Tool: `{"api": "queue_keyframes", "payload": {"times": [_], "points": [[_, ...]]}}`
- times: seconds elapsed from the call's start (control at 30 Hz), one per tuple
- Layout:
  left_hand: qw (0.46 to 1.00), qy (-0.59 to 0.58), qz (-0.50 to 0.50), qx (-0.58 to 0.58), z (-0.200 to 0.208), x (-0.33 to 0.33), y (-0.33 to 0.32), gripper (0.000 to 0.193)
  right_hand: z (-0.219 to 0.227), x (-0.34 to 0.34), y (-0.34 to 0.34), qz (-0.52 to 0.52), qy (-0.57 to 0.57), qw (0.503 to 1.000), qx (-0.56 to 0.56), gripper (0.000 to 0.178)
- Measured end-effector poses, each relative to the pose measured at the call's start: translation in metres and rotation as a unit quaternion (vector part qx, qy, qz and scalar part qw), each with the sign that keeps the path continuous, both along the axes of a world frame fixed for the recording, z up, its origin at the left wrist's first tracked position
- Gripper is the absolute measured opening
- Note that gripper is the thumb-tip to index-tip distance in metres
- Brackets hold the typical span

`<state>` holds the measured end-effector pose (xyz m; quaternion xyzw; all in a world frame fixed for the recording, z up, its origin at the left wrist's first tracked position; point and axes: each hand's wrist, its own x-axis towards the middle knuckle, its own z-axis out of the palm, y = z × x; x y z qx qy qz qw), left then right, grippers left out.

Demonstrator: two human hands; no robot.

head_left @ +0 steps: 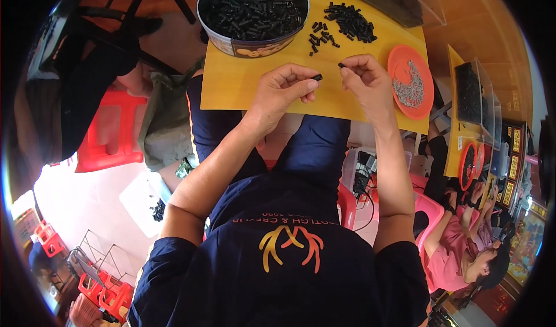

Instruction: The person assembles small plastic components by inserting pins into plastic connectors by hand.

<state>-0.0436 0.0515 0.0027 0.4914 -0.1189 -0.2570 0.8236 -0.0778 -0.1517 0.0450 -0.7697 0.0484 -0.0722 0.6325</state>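
Both forearms reach forward over the yellow tabletop (243, 89), the left hand (284, 89) and right hand (365, 81) each pinching a small black piece (317, 77) in curled fingers.

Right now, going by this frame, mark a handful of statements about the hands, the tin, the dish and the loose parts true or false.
1. Each hand pinches a small black part. True: the left hand and the right hand each hold one at the fingertips.
2. The round tin is empty. False: it is full of black parts.
3. The orange dish holds grey parts. True.
4. The orange dish lies by the left hand. False: it lies to the right of the right hand.
5. A loose pile of black parts lies on the yellow board. True.
6. The hands rest inside the tin. False: they are held over the board, nearer the person.
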Motion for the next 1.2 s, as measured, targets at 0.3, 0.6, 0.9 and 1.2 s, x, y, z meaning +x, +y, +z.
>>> {"api": "queue_keyframes", "payload": {"times": [0.3,0.6,0.9,1.2], "points": [[0.999,-0.036,0.002,-0.009,0.022,-0.008,-0.001,0.018,0.028,-0.019,0.013,0.1,0.026,0.992,0.076,0.013],[0.965,-0.245,0.081,0.047,0.027,-0.014,-0.002,0.013,0.048,-0.025,0.02,0.081,0.085,0.992,0.036,0.011],[0.992,-0.109,0.055,-0.02,0.034,-0.019,-0.006,0.014,0.05,-0.028,0.024,0.062,0.076,0.99,0.103,0.02],[0.98,-0.186,0.067,-0.021,0.032,-0.018,-0.002,0.017,0.031,-0.039,0.028,0.096,0.106,0.944,0.296,0.04]]}}
